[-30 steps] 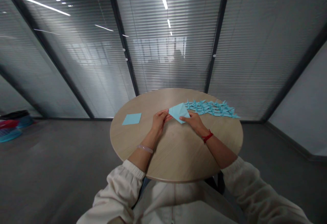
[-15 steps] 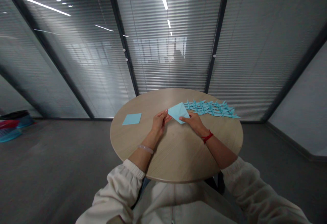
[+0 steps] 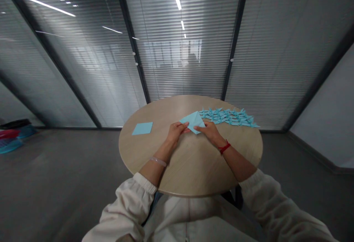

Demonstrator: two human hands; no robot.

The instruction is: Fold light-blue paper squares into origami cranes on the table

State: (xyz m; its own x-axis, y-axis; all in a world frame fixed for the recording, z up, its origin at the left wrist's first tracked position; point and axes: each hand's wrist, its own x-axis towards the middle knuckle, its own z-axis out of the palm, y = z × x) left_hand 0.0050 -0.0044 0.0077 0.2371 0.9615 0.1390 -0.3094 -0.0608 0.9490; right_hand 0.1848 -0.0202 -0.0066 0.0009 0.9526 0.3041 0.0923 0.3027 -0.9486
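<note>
Two sets of fingertips (image 3: pixel 184 125) met on one partly folded sheet (image 3: pixel 193 120) of pale blue paper. Your left hand (image 3: pixel 177 131) had thumb and forefinger closed on its near left corner. Your right hand (image 3: pixel 210 131) had its forefinger laid along the near right edge, and its other fingers curled loosely. The thumb was hidden beneath, so that grip looked like a pinch, though you could not be sure. The sheet sat just past the middle of the round wooden table (image 3: pixel 190 168), its far point tipped up.

Judging by the layout, much lay finished. A long row of folded paper cranes (image 3: pixel 229 117) stretched along the far right of the table, close behind your right hand. The piece you held was only a creased triangle-like shape, with most of its folds left to make. One flat square sheet (image 3: pixel 142 128) waited untouched, well apart at the left.

Both palms faced down and inward, with the wrists low over the wood. You wore a pale bracelet (image 3: pixel 158 160) on the left wrist and a red cord (image 3: pixel 224 147) on the right. Your forearms angled in from cream sleeves (image 3: pixel 132 197).
</note>
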